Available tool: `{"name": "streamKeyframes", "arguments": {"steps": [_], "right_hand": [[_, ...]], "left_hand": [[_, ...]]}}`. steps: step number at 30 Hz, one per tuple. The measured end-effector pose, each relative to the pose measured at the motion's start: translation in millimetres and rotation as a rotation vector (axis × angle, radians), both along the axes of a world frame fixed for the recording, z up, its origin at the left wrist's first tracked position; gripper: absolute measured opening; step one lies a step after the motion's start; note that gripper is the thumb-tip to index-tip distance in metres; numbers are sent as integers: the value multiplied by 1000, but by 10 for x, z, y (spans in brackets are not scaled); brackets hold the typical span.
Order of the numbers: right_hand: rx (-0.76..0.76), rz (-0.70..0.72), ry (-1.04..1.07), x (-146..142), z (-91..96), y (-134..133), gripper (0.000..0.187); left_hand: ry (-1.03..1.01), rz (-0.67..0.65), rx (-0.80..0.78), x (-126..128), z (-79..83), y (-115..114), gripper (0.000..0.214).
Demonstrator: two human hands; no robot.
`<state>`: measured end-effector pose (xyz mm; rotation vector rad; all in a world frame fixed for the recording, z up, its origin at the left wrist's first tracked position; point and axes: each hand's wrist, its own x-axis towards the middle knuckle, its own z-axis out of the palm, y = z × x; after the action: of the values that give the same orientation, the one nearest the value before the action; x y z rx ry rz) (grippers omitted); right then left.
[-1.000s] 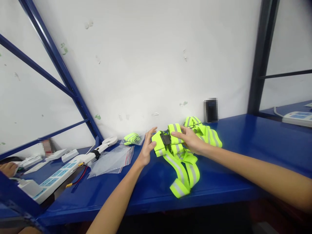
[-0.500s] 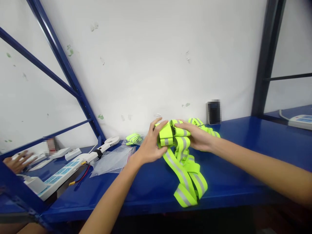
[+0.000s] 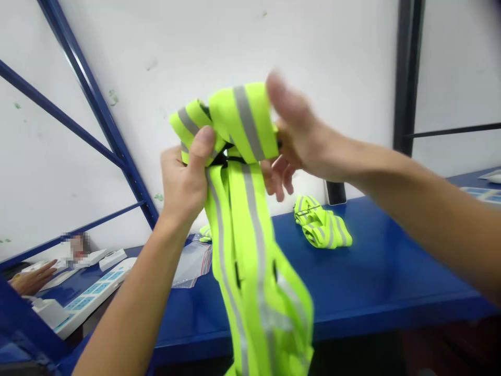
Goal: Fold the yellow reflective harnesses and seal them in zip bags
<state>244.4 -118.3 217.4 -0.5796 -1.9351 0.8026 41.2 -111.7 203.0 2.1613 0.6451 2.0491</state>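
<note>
I hold a neon-yellow reflective strap vest (image 3: pixel 250 230) up in front of me, its grey-striped bands hanging down past the shelf edge. My left hand (image 3: pixel 183 180) is closed round the folded top at the left, thumb pressed on the fabric. My right hand (image 3: pixel 291 138) grips the top bands at the right, somewhat blurred. A second folded yellow vest (image 3: pixel 323 227) lies on the blue shelf (image 3: pixel 391 277) behind, to the right.
Clear plastic bags (image 3: pixel 193 261) and a small bagged vest (image 3: pixel 204 233) lie at the left of the shelf. A white power strip (image 3: pixel 92 297) sits further left, near another person's hand (image 3: pixel 33 277). Blue rack struts (image 3: pixel 97 112) and a dark post (image 3: pixel 407 78) flank the white wall.
Both hands closed on the vest lying on the shelf and lifted it well up toward me; its straps now hang loose. The second vest stayed on the shelf.
</note>
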Motion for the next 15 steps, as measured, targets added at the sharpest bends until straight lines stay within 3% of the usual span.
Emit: {"name": "streamKeyframes", "arguments": {"steps": [2, 3, 4, 6, 9, 11, 13, 15], "right_hand": [[259, -76, -232, -18, -131, 186, 54], [358, -149, -193, -31, -247, 316, 53], [438, -211, -135, -45, -388, 463, 63], [506, -282, -137, -72, -712, 782, 80], [584, -185, -291, -116, -1190, 1199, 68], [534, -41, -359, -150, -1463, 1375, 42], [361, -69, -311, -190, -1697, 1467, 13], [116, -105, -180, -235, -1897, 1504, 23]], "left_hand": [[-147, -43, -349, -39, -179, 212, 50], [-201, -49, -509, -63, -308, 333, 52], [-240, -48, -660, -83, -459, 458, 53], [-296, -43, -910, -108, -799, 692, 52], [-288, -140, -1137, -126, -1305, 954, 49], [-244, -229, -1222, -171, -1580, 1068, 54], [-138, -287, -1248, -262, -1792, 1158, 64], [-57, -250, -1122, -375, -1952, 1238, 66]]}}
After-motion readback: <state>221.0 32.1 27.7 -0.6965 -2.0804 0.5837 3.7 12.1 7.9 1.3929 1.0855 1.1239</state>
